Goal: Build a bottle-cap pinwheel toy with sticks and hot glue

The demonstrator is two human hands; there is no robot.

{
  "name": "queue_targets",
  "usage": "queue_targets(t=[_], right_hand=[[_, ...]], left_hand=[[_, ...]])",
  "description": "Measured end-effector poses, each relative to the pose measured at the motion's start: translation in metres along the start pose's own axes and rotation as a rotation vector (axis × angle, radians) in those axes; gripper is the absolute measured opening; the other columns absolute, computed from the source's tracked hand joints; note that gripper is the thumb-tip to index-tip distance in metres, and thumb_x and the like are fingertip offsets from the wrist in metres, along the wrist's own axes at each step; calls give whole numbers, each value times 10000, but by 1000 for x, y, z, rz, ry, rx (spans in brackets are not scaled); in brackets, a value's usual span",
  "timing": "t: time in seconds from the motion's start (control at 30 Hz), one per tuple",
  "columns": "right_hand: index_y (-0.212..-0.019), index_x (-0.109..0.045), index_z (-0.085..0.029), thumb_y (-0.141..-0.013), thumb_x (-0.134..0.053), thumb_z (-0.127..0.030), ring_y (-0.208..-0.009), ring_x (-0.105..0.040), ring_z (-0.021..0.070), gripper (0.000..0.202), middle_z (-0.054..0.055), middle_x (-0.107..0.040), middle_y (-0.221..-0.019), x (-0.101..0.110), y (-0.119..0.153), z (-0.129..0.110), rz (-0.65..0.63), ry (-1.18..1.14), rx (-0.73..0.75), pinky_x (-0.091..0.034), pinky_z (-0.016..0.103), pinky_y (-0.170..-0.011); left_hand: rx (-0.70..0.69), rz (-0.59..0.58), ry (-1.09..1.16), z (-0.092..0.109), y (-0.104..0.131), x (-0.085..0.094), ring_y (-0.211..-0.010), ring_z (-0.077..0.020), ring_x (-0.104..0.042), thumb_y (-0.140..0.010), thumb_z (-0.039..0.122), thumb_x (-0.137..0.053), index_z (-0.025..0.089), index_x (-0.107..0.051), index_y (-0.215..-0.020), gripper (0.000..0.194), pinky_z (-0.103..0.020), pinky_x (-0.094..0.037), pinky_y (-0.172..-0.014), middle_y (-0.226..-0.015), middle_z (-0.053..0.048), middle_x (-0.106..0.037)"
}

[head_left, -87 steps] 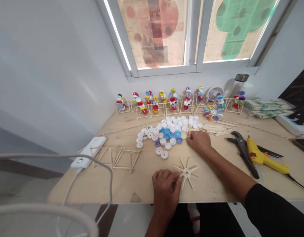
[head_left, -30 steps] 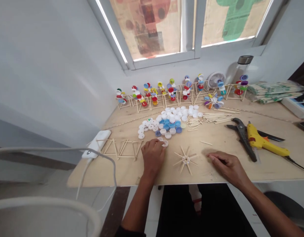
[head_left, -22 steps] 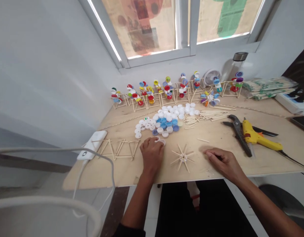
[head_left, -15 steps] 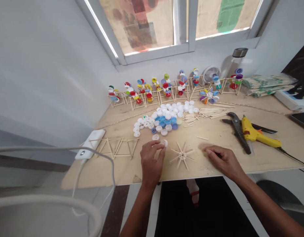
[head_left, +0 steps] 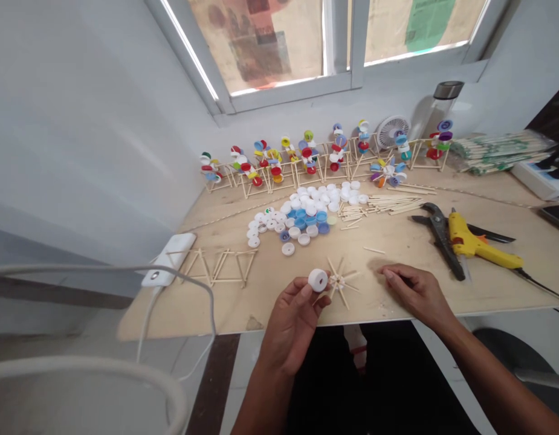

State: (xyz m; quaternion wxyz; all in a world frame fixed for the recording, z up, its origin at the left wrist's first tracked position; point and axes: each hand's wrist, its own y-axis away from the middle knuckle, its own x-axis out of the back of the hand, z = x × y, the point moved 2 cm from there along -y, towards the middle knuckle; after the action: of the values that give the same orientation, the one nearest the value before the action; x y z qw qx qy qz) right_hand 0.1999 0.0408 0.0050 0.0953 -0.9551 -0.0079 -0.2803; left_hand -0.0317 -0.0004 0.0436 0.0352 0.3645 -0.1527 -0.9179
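A white bottle cap (head_left: 318, 280) with a dark hole in its face is pinched between the thumb and fingers of my left hand (head_left: 294, 317), raised over the table's front part. Just right of the cap lies a star-shaped wheel of wooden sticks (head_left: 338, 282), its spokes spreading from a small hub. My right hand (head_left: 417, 296) rests on the table right of the wheel, fingers curled and pressed together, nothing showing in them. A single short stick (head_left: 374, 250) lies above that hand. Behind my left hand spreads a pile of white bottle caps (head_left: 322, 196) with several blue caps (head_left: 301, 220).
Stick frames with colourful cap wheels (head_left: 309, 160) line the wall. A bare stick frame (head_left: 220, 269) and a power strip (head_left: 170, 260) sit left. Right are loose sticks (head_left: 392, 204), pliers (head_left: 442, 244), a yellow glue gun (head_left: 481, 244), a small fan (head_left: 392, 132) and a bottle (head_left: 442, 103).
My left hand has picked up a white cap from the near edge of the pile, moved it right and turned it towards me. My right hand stays in place.
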Motion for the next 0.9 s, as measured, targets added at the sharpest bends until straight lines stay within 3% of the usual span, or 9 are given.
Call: queue_targets(t=[0.1, 0.27, 0.37, 0.47, 0.63, 0.9], right_hand=[[-852, -731, -193, -847, -529, -421, -745, -686, 195, 305, 50, -744, -838, 0, 0, -1, -1, -2, 5, -548, 282, -665], [-857, -729, -189, -850, -525, -416, -776, -683, 191, 305, 52, -744, -866, 0, -1, -3, -8, -4, 7, -542, 275, -674], [-853, -725, -188, -855, -520, -414, -760, -679, 187, 306, 48, -743, -845, 0, -1, -3, -16, -6, 8, -538, 276, -660], [-856, -720, -189, -863, -515, -411, -772, -677, 187, 303, 49, -741, -861, 0, -2, -3, -38, -8, 8, -535, 281, -664], [-864, -720, -199, -869, -509, -392, -809, -678, 196, 286, 48, -742, -889, 0, -2, -1, -56, 4, 20, -536, 297, -690], [-863, -715, -195, -860, -529, -385, -817, -678, 189, 266, 45, -740, -887, 0, -2, -3, -44, -17, 14, -531, 295, -724]], left_hand=[[-115, 40, -176, 0, -1, 5, -885, -148, -623, -732, 251, -713, 197, -672, -759, 73, -270, -462, -790, -1012, -56, -703], [-465, 54, -820, 6, -2, 9, -1023, -204, -603, -784, 239, -652, 206, -663, -772, 38, -347, -424, -922, -1045, -51, -677], [-654, 32, -1166, 6, -4, 5, -1006, -219, -603, -818, 222, -597, 217, -656, -825, 59, -383, -440, -897, -1025, -62, -669], [-789, -3, -1371, 2, -7, 0, -996, -228, -593, -822, 191, -577, 222, -641, -831, 72, -400, -441, -873, -997, -66, -677], [-825, -13, -1534, -9, -14, -3, -1001, -253, -584, -796, 175, -593, 224, -612, -876, 96, -439, -388, -896, -984, -64, -698], [-794, 5, -1589, -16, -20, -5, -1000, -254, -564, -792, 146, -589, 227, -572, -917, 150, -424, -347, -900, -981, -47, -701]])
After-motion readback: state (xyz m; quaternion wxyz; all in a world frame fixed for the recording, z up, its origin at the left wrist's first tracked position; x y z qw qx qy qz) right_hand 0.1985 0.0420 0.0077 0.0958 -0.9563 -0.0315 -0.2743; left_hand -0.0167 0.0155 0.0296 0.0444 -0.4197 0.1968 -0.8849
